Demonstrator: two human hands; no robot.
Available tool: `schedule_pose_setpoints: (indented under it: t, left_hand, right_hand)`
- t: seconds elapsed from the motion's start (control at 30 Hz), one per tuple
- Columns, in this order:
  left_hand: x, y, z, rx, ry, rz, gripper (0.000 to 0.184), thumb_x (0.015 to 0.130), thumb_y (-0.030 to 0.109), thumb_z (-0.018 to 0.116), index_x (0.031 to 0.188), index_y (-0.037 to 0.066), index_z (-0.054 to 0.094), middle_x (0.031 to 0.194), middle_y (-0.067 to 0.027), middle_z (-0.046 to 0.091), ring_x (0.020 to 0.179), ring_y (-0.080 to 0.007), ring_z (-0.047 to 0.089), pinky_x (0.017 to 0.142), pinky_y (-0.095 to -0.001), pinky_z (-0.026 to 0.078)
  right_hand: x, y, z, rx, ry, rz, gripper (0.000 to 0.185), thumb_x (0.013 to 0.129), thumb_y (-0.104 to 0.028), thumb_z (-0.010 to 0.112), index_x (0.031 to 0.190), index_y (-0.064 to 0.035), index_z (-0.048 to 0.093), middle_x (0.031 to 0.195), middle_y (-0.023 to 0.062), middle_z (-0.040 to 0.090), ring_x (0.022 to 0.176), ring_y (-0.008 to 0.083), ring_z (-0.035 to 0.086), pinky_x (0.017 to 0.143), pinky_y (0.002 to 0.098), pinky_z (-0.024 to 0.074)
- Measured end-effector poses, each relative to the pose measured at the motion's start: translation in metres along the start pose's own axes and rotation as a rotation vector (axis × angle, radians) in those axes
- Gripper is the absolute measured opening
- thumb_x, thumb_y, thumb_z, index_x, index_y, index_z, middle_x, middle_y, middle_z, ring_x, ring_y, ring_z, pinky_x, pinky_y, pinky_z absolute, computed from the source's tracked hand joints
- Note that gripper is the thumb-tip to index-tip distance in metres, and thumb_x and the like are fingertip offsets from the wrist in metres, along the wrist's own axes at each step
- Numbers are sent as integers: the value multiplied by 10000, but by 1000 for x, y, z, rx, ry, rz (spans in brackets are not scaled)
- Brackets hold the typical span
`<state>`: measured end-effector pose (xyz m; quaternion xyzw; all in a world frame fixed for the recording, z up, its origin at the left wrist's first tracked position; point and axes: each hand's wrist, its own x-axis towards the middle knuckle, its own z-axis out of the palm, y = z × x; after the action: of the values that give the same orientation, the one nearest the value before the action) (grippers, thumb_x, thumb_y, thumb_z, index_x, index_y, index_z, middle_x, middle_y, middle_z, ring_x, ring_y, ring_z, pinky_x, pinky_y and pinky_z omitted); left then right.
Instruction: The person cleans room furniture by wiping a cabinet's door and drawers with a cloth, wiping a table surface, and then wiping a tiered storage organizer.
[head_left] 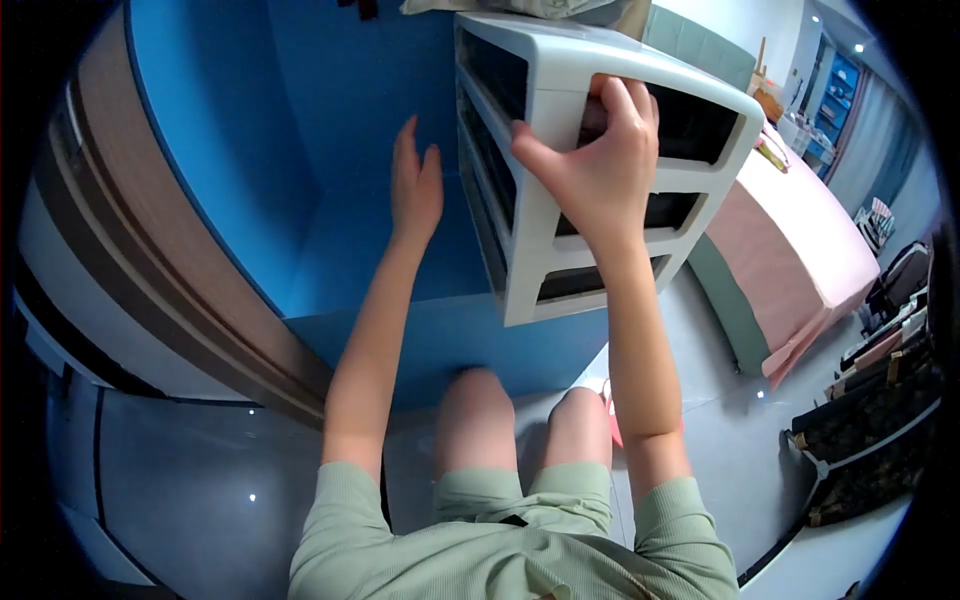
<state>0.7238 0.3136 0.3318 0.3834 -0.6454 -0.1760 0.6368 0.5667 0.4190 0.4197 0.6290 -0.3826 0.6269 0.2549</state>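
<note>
A white plastic drawer frame (556,112) with several dark openings stands tilted in front of me, to the right of the blue interior. My right hand (606,165) grips its front, the fingers hooked into the top opening and the thumb spread over the corner post. The fingertips are partly hidden inside the frame. To the left of it, my left hand (416,195) is raised with its fingers stretched and thumb apart. It holds nothing and appears apart from the frame's side.
A blue-lined cabinet (215,150) with a wooden edge (205,250) curves along the left. At right stands a bed with a pink cover (765,235). Beyond the grey tiled floor (735,430), a dark patterned item (865,440) lies at far right. Bags rest above the frame.
</note>
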Motion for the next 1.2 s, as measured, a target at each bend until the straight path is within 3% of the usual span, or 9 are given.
schedule_pose_setpoints:
  t: [0.13,0.17,0.3,0.33,0.47,0.67,0.77,0.97,1.2]
  left_hand:
    - [15,-15,0,28,-69,-79,477,955,213,391,1393,47,301,1431,-201,293,1307,-356,308,1070,-401,278]
    - [19,-15,0,-10,-87,-115,488,955,226,394,1395,40,295,1430,-205,293,1305,-363,308,1069,-401,278]
    - [32,-29,7,6,-56,-158,531,949,283,411,1400,33,284,1422,-216,298,1288,-381,319,1058,-407,284]
    - [36,-33,9,-10,-51,-158,536,949,293,413,1401,38,283,1421,-220,297,1285,-386,320,1055,-410,285]
    - [46,-42,18,-29,-7,-153,545,941,308,444,1394,39,304,1397,-218,339,1238,-367,389,1019,-400,329]
    - [55,-59,24,-376,-145,-81,575,896,359,550,1341,30,391,1277,-135,478,1075,-230,518,903,-302,399]
    - [45,-54,32,-344,-55,-144,621,880,423,553,1344,46,386,1268,-122,476,1116,-217,482,926,-296,369]
    - [40,-33,28,-413,-117,-307,694,862,538,513,1344,58,371,1296,-120,452,1214,-234,388,1003,-333,291]
    - [9,-6,21,-500,21,-184,542,847,406,623,1232,63,457,1159,-77,522,1076,-187,475,924,-303,349]
  right_hand:
    - [0,4,-15,104,-45,81,427,542,-249,749,827,7,559,886,110,515,853,257,489,699,346,468]
    - [1,8,-22,93,-67,21,436,595,-127,768,920,44,532,878,48,509,693,117,576,597,242,498]
    - [1,14,-48,263,-152,150,447,601,-72,756,974,34,535,881,8,523,735,77,550,657,207,478]
    - [2,13,-52,347,-113,219,463,543,-148,771,899,49,550,904,62,506,722,119,544,627,241,477]
    - [-3,24,-83,467,-169,295,540,565,-138,773,1013,46,535,949,27,513,824,104,522,717,232,456]
    - [-6,61,-117,560,-178,273,570,571,-194,763,1039,31,528,923,30,555,842,100,525,756,223,444]
    - [-8,63,-119,608,-166,264,601,575,-225,766,1059,37,524,934,29,555,852,103,527,768,221,439]
    - [-9,70,-125,618,-170,222,716,577,-285,789,1137,58,503,978,42,559,887,114,534,793,224,436]
    - [-13,112,-145,674,-95,194,850,583,-358,775,1243,72,455,1105,103,561,1031,178,533,909,295,412]
